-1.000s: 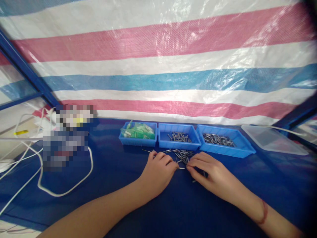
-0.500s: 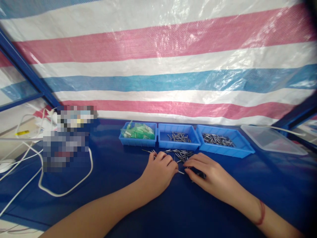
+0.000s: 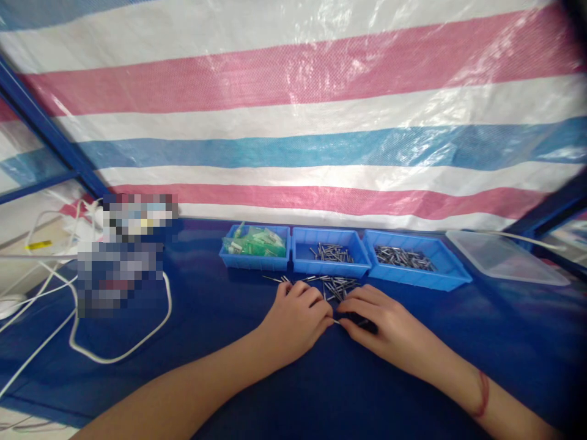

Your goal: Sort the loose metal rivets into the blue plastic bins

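Observation:
My left hand (image 3: 300, 318) is closed, with thumb and forefinger pinching a thin metal pin (image 3: 336, 321). The pin's free end reaches the fingertips of my right hand (image 3: 383, 318). My right thumb and fingers are curled in toward each other; whatever lies between their tips is too small and hidden to name. Just beyond both hands lies a loose pile of metal pins (image 3: 337, 287) on the blue tabletop (image 3: 321, 391). A few more pins (image 3: 274, 278) lie by my left knuckles, partly covered by them.
Behind the pile stand three blue bins: the left bin (image 3: 257, 263) with green plastic bags, the middle bin (image 3: 330, 269) and right bin (image 3: 417, 280) with metal pins. A clear plastic lid (image 3: 504, 260) lies at right. White cables (image 3: 169, 305) run along the left.
My hands have come slightly closer together, and the pin's free end now meets my right fingertips. Bins and pile look the same.

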Demonstrator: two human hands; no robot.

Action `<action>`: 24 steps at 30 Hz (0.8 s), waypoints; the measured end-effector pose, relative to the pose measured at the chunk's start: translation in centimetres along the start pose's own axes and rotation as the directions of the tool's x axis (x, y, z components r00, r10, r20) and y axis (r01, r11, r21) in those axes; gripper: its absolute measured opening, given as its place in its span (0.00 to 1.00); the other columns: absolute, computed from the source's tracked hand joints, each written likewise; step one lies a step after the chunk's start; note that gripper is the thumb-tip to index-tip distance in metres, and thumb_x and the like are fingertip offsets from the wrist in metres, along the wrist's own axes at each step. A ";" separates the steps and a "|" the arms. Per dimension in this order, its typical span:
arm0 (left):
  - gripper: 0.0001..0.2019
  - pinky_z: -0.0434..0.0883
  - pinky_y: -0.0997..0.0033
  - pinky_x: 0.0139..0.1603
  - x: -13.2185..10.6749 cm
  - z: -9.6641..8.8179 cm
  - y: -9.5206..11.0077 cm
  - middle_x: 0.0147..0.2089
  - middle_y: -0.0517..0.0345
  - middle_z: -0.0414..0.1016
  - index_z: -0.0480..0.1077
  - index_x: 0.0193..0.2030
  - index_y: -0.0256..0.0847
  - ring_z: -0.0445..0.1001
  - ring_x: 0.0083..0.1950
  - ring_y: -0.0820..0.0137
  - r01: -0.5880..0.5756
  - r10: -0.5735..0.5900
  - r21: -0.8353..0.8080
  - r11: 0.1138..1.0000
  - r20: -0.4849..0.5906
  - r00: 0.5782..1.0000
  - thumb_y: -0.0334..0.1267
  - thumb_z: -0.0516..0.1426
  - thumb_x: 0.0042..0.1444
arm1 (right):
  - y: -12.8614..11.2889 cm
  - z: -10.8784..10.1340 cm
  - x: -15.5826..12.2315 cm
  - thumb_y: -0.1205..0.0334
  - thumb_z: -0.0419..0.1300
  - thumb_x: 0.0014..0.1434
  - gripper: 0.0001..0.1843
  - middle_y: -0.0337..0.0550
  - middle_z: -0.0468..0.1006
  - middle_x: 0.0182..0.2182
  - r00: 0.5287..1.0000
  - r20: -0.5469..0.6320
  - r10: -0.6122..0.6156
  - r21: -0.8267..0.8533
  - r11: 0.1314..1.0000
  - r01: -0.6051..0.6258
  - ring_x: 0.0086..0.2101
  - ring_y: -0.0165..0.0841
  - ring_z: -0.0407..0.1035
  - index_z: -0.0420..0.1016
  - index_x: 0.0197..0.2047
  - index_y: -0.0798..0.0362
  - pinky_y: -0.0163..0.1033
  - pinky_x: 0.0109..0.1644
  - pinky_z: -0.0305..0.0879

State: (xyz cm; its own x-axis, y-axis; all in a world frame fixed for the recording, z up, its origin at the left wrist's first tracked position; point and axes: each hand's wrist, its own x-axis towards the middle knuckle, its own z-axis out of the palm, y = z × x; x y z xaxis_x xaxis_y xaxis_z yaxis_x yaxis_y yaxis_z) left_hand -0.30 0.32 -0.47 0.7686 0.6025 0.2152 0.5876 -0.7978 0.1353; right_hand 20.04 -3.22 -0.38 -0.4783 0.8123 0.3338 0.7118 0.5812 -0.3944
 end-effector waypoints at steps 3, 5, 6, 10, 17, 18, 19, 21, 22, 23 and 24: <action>0.08 0.58 0.58 0.47 -0.1 0.2 0.3 0.44 0.56 0.71 0.68 0.41 0.41 0.64 0.49 0.63 -0.004 0.003 0.032 0.999 0.014 1.000 0.40 0.51 0.65 | 0.0 0.0 0.0 0.68 0.58 0.59 0.07 0.44 0.75 0.34 1.000 0.002 -0.008 0.006 1.000 0.008 0.36 0.36 0.70 0.75 0.39 0.50 0.41 0.39 0.69; 0.08 0.58 0.58 0.47 -0.1 0.4 0.4 0.44 0.55 0.71 0.67 0.40 0.40 0.63 0.50 0.63 -0.004 0.003 0.057 0.998 0.017 1.000 0.39 0.50 0.65 | 0.0 0.0 0.0 0.68 0.59 0.58 0.06 0.44 0.75 0.34 1.000 0.009 -0.014 0.006 1.000 0.014 0.35 0.36 0.70 0.75 0.39 0.50 0.41 0.39 0.69; 0.08 0.58 0.58 0.47 -0.1 0.5 0.4 0.44 0.55 0.70 0.67 0.40 0.40 0.64 0.50 0.62 0.000 -0.001 0.064 0.998 0.013 1.000 0.39 0.50 0.65 | 0.0 0.1 -0.1 0.67 0.59 0.58 0.06 0.44 0.75 0.34 1.000 0.013 -0.018 0.006 1.000 0.018 0.36 0.36 0.70 0.75 0.39 0.50 0.41 0.39 0.69; 0.09 0.58 0.57 0.49 -0.2 0.9 0.2 0.43 0.54 0.72 0.67 0.39 0.40 0.64 0.51 0.62 0.030 -0.030 0.032 0.999 -0.026 0.999 0.37 0.48 0.66 | 0.0 0.3 -0.1 0.66 0.56 0.61 0.06 0.45 0.75 0.34 0.999 0.028 -0.029 0.038 0.999 0.028 0.36 0.36 0.69 0.74 0.38 0.51 0.42 0.39 0.69; 0.07 0.58 0.62 0.51 0.1 -0.1 0.1 0.41 0.61 0.76 0.69 0.40 0.42 0.70 0.46 0.69 -0.001 -0.059 -0.262 0.965 -0.219 0.974 0.37 0.50 0.65 | -0.4 0.0 0.0 0.66 0.53 0.63 0.08 0.44 0.75 0.34 0.992 -0.100 0.078 0.155 0.986 -0.062 0.36 0.35 0.69 0.73 0.38 0.50 0.40 0.40 0.69; 0.06 0.59 0.64 0.51 0.1 -0.3 0.2 0.41 0.61 0.76 0.69 0.41 0.42 0.70 0.45 0.70 -0.020 -0.067 -0.323 0.946 -0.256 0.964 0.37 0.51 0.65 | -0.5 -0.1 0.0 0.66 0.53 0.63 0.07 0.44 0.75 0.34 0.989 -0.119 0.089 0.167 0.984 -0.068 0.36 0.35 0.69 0.73 0.38 0.50 0.40 0.39 0.69; 0.05 0.60 0.66 0.50 0.2 -0.5 0.3 0.41 0.62 0.76 0.69 0.41 0.42 0.71 0.45 0.71 -0.034 -0.082 -0.381 0.924 -0.285 0.955 0.37 0.53 0.64 | -0.7 -0.1 0.0 0.66 0.54 0.62 0.07 0.44 0.75 0.33 0.987 -0.131 0.094 0.178 0.982 -0.070 0.36 0.35 0.70 0.73 0.38 0.50 0.40 0.39 0.69; 0.03 0.62 0.69 0.49 0.2 -0.7 0.4 0.40 0.62 0.77 0.70 0.41 0.42 0.73 0.44 0.72 -0.031 -0.143 -0.486 0.874 -0.317 0.938 0.36 0.55 0.62 | -0.9 -0.1 0.0 0.67 0.54 0.62 0.07 0.44 0.75 0.33 0.986 -0.139 0.096 0.202 0.977 -0.067 0.36 0.35 0.70 0.73 0.37 0.50 0.39 0.39 0.69; 0.03 0.64 0.70 0.48 0.3 -0.7 0.5 0.39 0.62 0.77 0.70 0.41 0.42 0.73 0.43 0.72 -0.012 -0.184 -0.532 0.846 -0.315 0.931 0.35 0.57 0.60 | -1.1 0.0 0.0 0.68 0.54 0.61 0.07 0.44 0.75 0.33 0.985 -0.139 0.097 0.217 0.974 -0.066 0.36 0.34 0.70 0.73 0.37 0.50 0.39 0.39 0.68; 0.03 0.65 0.71 0.47 0.3 -0.7 0.5 0.39 0.61 0.77 0.71 0.40 0.41 0.74 0.42 0.72 0.011 -0.227 -0.576 0.817 -0.304 0.925 0.34 0.57 0.59 | -1.2 0.1 0.0 0.68 0.54 0.61 0.07 0.43 0.75 0.32 0.986 -0.138 0.098 0.232 0.971 -0.064 0.36 0.34 0.70 0.72 0.36 0.50 0.39 0.39 0.68; 0.03 0.66 0.71 0.46 0.4 -0.6 0.6 0.39 0.61 0.77 0.71 0.40 0.41 0.74 0.41 0.72 0.036 -0.264 -0.614 0.788 -0.285 0.921 0.34 0.58 0.58 | -1.3 0.3 0.0 0.69 0.54 0.61 0.07 0.43 0.74 0.32 0.985 -0.139 0.100 0.247 0.967 -0.063 0.36 0.34 0.69 0.72 0.36 0.50 0.38 0.39 0.68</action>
State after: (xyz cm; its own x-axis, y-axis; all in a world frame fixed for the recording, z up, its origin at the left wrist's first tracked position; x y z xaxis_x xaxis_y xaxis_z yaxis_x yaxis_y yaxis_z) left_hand 0.15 0.08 0.29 0.4809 0.7595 0.4381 0.3352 -0.6210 0.7085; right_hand 18.97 -3.95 -0.12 -0.3288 0.8515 0.4084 0.5911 0.5229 -0.6142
